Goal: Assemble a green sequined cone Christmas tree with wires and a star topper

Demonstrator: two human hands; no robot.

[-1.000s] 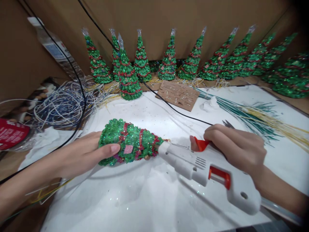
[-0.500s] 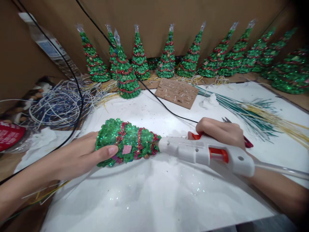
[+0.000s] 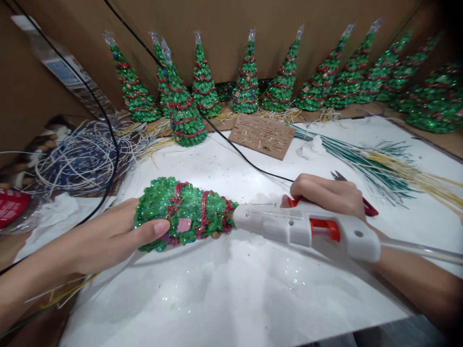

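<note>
Left hand [image 3: 112, 236]: one, thumb pressed along the near face of a green glitter tree [image 3: 191, 212] with red garland and a pink patch, other fingers mostly hidden behind it; grip closed on the broad base end. The tree lies on its side, extending from the thumb toward 3 o'clock, narrow end farthest from that hand. Right hand [image 3: 327, 195]: one, at the tree's 3 o'clock, fingers curled round the handle of a white glue gun [image 3: 267, 224] with red trigger; nose at the tree's narrow end, contact point not discernible; clear glue stick [image 3: 415, 246] out the rear. Scissors [image 3: 369, 208], red-handled, partly hidden just beyond the right hand. From the held tree: upright tree [image 3: 188, 120], 12 o'clock; brown card [image 3: 264, 135], 1 o'clock; green and yellow strands [image 3: 379, 168], 2 o'clock; tangled wire [image 3: 79, 161], 10 o'clock; plastic bottle [image 3: 67, 72], tilted, 11 o'clock.
</note>
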